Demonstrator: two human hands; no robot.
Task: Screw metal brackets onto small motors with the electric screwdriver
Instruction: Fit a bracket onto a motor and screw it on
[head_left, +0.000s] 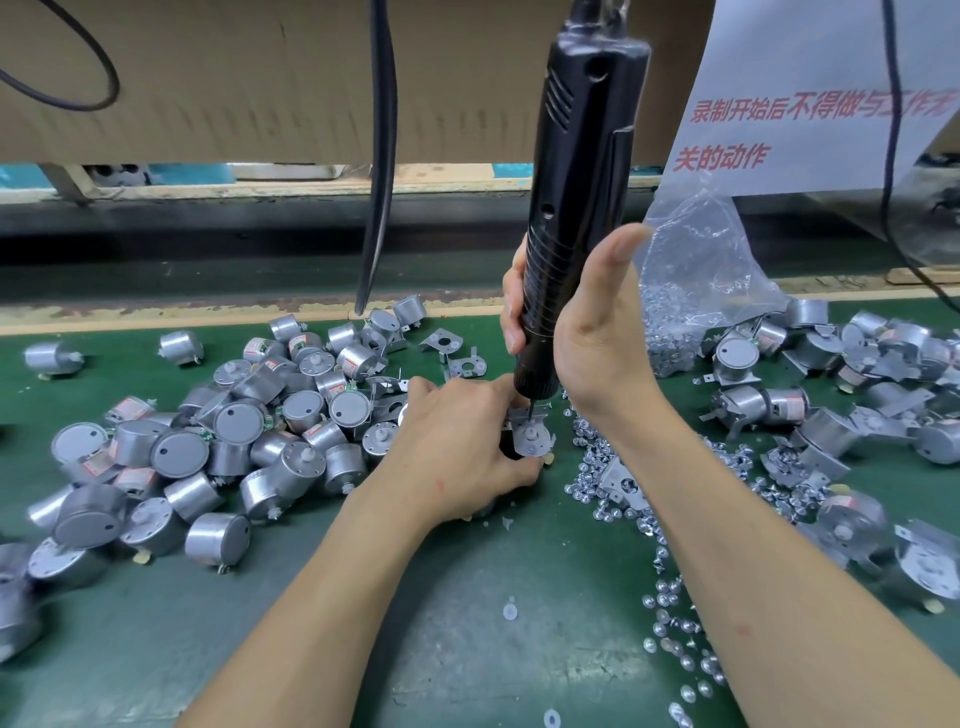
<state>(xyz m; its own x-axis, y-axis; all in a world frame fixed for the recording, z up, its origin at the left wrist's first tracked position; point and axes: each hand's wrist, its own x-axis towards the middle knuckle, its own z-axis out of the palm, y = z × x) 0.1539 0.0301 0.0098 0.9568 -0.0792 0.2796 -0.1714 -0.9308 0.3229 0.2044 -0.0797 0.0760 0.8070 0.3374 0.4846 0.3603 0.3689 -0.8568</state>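
Note:
My left hand (462, 447) grips a small silver motor with a metal bracket (531, 431) on top, holding it on the green mat near the centre. My right hand (582, 332) is wrapped around the lower grip of the black electric screwdriver (576, 208), which stands nearly upright. Its bit tip touches the bracket's top edge. A heap of bare motors (218, 436) lies to the left. Loose brackets (447, 348) lie behind my left hand.
Loose screws (660, 530) trail across the mat on the right, beside a clear plastic bag of screws (691, 291). Motors with brackets fitted (852, 395) pile at the right. A black cable (382, 156) hangs at the centre back. Cardboard and a printed sign (810, 93) stand behind.

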